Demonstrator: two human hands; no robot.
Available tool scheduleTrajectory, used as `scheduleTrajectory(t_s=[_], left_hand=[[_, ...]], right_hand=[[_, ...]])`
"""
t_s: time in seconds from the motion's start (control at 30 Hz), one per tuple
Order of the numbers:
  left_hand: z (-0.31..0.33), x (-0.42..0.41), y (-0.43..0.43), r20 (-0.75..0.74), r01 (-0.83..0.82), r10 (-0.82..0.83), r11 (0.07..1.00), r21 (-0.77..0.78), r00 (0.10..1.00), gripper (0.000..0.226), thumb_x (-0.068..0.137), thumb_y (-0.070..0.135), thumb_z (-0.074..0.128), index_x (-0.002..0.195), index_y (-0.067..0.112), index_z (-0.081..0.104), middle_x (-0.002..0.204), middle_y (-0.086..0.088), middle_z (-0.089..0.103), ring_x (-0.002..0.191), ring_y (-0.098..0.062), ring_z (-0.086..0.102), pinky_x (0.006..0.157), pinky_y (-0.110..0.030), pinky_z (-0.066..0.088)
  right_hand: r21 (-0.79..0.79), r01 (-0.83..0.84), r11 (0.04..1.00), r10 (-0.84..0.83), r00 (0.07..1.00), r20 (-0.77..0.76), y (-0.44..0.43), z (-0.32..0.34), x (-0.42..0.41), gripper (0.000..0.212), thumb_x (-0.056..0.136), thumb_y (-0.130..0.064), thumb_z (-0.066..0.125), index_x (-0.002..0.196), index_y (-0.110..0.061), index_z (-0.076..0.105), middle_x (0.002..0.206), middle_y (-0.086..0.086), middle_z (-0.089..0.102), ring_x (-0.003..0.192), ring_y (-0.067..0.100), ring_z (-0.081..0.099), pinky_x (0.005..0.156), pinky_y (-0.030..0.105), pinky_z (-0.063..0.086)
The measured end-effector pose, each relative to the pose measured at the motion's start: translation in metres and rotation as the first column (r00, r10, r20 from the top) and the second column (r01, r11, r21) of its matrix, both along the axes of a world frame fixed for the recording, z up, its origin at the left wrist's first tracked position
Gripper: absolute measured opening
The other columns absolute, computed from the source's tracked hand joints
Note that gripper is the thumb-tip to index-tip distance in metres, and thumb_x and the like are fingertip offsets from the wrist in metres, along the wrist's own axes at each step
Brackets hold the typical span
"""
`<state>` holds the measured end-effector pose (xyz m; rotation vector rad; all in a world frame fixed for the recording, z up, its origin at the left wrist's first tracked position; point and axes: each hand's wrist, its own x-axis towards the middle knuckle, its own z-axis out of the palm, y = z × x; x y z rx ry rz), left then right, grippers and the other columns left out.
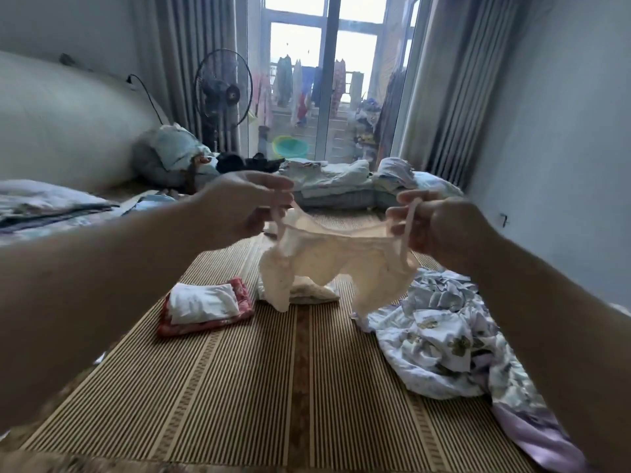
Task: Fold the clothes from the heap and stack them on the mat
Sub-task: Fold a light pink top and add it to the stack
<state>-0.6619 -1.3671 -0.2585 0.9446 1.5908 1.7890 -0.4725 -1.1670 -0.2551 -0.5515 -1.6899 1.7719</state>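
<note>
**Holding up a strap top before the fold**

The step in hand seems to be the spreading of one garment. A pale cream top point(327, 257) hangs in the air over the middle of the mat point(273, 387), stretched between both hands. The left hand point(239, 206) pinches one thin strap and the right hand point(440, 230) pinches the other. The hands are apart, so the upper edge is pulled almost straight.

The cloth looks very light, soft and a little crinkled, and its lower corners hang loose in two points. The mat is stiff and woven, with fine stripes.

On the right lies the heap point(444, 339), crumpled cloth with a flower print. On the near left a folded white piece rests on a red patterned one point(205, 307). A pale folded pile point(307, 293) is partly hidden behind the top.

I think the next move asks to lay the top flat on the mat. So thin a fabric slips and bunches easily, and the straps must be tucked inside.
</note>
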Motion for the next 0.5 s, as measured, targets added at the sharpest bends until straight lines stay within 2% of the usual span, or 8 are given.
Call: scheduleTrajectory(t_s=[0.1, 0.17, 0.23, 0.33, 0.4, 0.5], left_hand=[[-0.059, 0.010, -0.026, 0.057, 0.137, -0.127, 0.965, -0.224, 0.990, 0.031, 0.072, 0.002, 0.070, 0.101, 0.010, 0.070, 0.077, -0.008, 0.069, 0.059, -0.013, 0.061, 0.049, -0.020, 0.044], [-0.103, 0.025, -0.051, 0.083, 0.254, -0.240, 0.901, -0.352, 0.967, 0.032, 0.073, -0.001, 0.073, 0.102, 0.013, 0.073, 0.083, -0.009, 0.071, 0.068, -0.017, 0.065, 0.053, -0.022, 0.046], [-0.133, 0.032, -0.068, 0.153, 0.352, -0.318, 0.830, -0.432, 0.936, 0.032, 0.070, 0.004, 0.073, 0.098, 0.019, 0.075, 0.085, -0.008, 0.070, 0.074, -0.020, 0.065, 0.054, -0.022, 0.046], [-0.160, 0.041, -0.089, 0.279, 0.539, -0.462, 0.686, -0.489, 0.842, 0.033, 0.071, 0.003, 0.073, 0.101, 0.017, 0.074, 0.085, -0.008, 0.069, 0.077, -0.022, 0.068, 0.055, -0.023, 0.049], [-0.170, 0.040, -0.093, 0.321, 0.605, -0.518, 0.604, -0.519, 0.792, 0.033, 0.077, -0.002, 0.070, 0.105, 0.015, 0.072, 0.086, -0.009, 0.069, 0.078, -0.022, 0.069, 0.055, -0.023, 0.050], [-0.176, 0.029, -0.081, 0.328, 0.598, -0.507, 0.585, -0.548, 0.797, 0.032, 0.079, -0.002, 0.068, 0.104, 0.017, 0.073, 0.086, -0.007, 0.070, 0.077, -0.019, 0.069, 0.057, -0.023, 0.051]], right_hand=[[-0.001, -0.085, 0.996, 0.084, 0.978, 0.189, -0.023, -0.066, 0.033, 0.023, 0.095, 0.001, 0.039, 0.100, -0.004, 0.061, 0.086, 0.015, 0.072, 0.060, 0.025, 0.065, 0.056, 0.031, 0.051], [-0.076, -0.140, 0.987, 0.157, 0.937, 0.312, -0.041, -0.107, 0.055, 0.020, 0.096, -0.001, 0.042, 0.102, -0.002, 0.061, 0.088, 0.015, 0.072, 0.065, 0.028, 0.066, 0.060, 0.035, 0.053], [-0.159, -0.150, 0.976, 0.204, 0.886, 0.416, -0.057, -0.139, 0.073, 0.018, 0.096, -0.001, 0.045, 0.100, -0.002, 0.063, 0.088, 0.015, 0.073, 0.064, 0.029, 0.067, 0.056, 0.033, 0.054], [-0.274, -0.180, 0.945, 0.298, 0.817, 0.494, -0.072, -0.172, 0.093, 0.015, 0.094, -0.002, 0.050, 0.093, -0.005, 0.064, 0.090, 0.017, 0.073, 0.058, 0.029, 0.066, 0.048, 0.028, 0.051], [-0.301, -0.199, 0.933, 0.336, 0.783, 0.523, -0.073, -0.182, 0.097, 0.016, 0.094, -0.002, 0.049, 0.094, -0.007, 0.064, 0.093, 0.017, 0.073, 0.058, 0.028, 0.065, 0.047, 0.025, 0.048], [-0.292, -0.177, 0.940, 0.318, 0.769, 0.555, -0.066, -0.189, 0.087, 0.018, 0.095, -0.003, 0.047, 0.098, -0.008, 0.064, 0.094, 0.014, 0.074, 0.058, 0.024, 0.066, 0.050, 0.025, 0.050]])
